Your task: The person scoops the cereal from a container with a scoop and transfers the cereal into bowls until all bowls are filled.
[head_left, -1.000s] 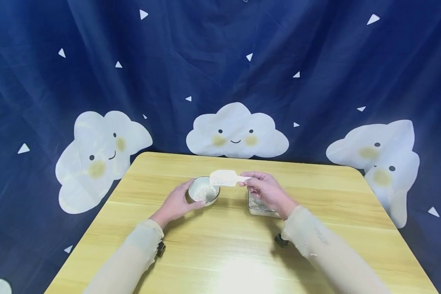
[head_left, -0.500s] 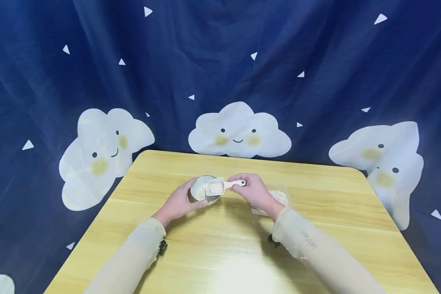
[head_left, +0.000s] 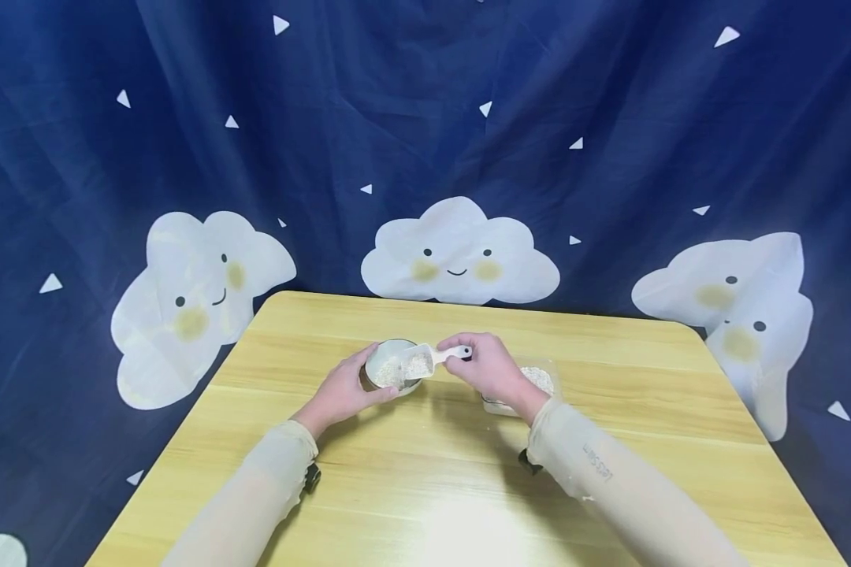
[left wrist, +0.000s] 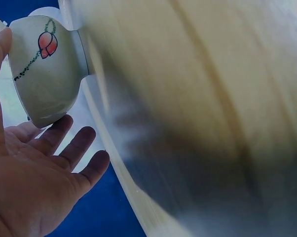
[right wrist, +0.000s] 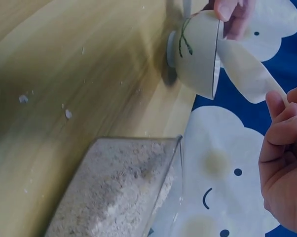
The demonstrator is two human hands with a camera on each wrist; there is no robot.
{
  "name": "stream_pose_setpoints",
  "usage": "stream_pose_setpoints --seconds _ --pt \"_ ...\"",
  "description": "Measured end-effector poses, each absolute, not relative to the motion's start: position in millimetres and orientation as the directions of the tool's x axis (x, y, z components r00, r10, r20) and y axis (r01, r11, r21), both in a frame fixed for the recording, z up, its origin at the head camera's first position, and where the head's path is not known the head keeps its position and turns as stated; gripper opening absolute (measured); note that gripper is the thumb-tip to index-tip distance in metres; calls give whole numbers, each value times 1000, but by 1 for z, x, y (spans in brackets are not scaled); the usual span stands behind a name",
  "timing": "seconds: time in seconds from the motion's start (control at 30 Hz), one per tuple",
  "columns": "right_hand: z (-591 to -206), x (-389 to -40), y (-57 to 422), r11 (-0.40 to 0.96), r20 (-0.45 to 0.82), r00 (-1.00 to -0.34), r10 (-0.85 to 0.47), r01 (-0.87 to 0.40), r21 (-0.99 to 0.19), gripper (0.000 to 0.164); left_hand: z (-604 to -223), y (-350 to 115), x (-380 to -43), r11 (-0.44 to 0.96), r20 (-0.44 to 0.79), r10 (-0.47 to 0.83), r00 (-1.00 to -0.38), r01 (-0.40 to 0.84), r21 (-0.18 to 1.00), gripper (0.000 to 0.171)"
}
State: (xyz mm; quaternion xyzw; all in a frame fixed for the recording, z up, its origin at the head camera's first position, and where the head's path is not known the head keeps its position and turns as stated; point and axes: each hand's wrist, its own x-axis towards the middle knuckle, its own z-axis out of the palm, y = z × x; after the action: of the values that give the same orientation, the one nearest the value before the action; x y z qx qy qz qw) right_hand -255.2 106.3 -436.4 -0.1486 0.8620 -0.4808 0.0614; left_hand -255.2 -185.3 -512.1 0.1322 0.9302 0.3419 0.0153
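My left hand (head_left: 343,391) holds a small pale bowl (head_left: 379,359) on the table, thumb at the near side and fingers around the far side. A flower is painted on the bowl's outside (left wrist: 50,79) in the left wrist view. My right hand (head_left: 489,367) pinches the handle of a white scoop (head_left: 429,358). Pale flakes lie in the scoop, which tilts over the bowl's right rim. Similar flakes cover part of the bowl's inside. In the right wrist view the scoop's blade (right wrist: 247,74) reaches the bowl's mouth.
A clear rectangular container (head_left: 498,408) of pale flakes stands below my right forearm, partly hidden by it. Stray flakes (right wrist: 68,114) dot the wooden table (head_left: 397,488). A blue curtain (head_left: 425,94) with clouds hangs behind the table's far edge.
My right hand has moved slightly left, bringing the scoop from above the bowl's edge down over its mouth and tilting it. The left hand stays on the bowl.
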Motion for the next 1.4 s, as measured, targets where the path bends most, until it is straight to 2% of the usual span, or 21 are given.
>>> stream_pose_setpoints --seconds 0.2,0.43,0.57,0.73,0.87,0.93,1.1,1.17,1.2,1.23,1.27,1.33,1.4 --pt "-434 -258 108 529 69 -956 -286 -218 -820 34 -512 -186 -255 723 66 259 -964 238 648 109" --pt "-435 -263 101 586 169 -943 -285 -311 -748 37 -512 -186 -256 720 64 256 -964 235 653 107" --pt "-438 -266 92 638 273 -908 -318 -418 -646 36 -513 -186 -256 719 57 256 -965 229 656 108" --pt "-442 -265 81 690 398 -829 -392 -551 -469 32 -514 -186 -257 708 49 255 -966 221 671 109" --pt "-444 -263 74 690 506 -713 -486 -668 -278 26 -515 -186 -257 703 57 257 -965 227 674 109" --pt "-446 -261 74 670 570 -613 -547 -729 -141 25 -515 -186 -257 700 55 256 -965 224 678 109" --pt "-452 -258 83 561 665 -294 -686 -796 228 33 -516 -185 -257 701 54 256 -965 224 677 110" --pt "-453 -257 86 529 667 -231 -709 -799 286 34 -516 -186 -258 705 56 254 -965 225 672 111" --pt "-453 -256 87 523 665 -234 -709 -808 272 33 -517 -186 -258 708 57 253 -966 225 669 111" --pt "-452 -254 87 529 663 -274 -696 -821 216 32 -517 -186 -258 710 60 254 -965 228 667 111" --pt "-451 -252 88 544 651 -357 -670 -832 104 31 -517 -187 -258 709 57 254 -966 226 669 111" --pt "-448 -248 89 573 569 -596 -567 -781 -246 30 -517 -187 -258 701 57 255 -965 225 677 110" --pt "-443 -246 94 531 396 -830 -392 -556 -639 32 -516 -187 -258 702 67 263 -963 238 671 109"
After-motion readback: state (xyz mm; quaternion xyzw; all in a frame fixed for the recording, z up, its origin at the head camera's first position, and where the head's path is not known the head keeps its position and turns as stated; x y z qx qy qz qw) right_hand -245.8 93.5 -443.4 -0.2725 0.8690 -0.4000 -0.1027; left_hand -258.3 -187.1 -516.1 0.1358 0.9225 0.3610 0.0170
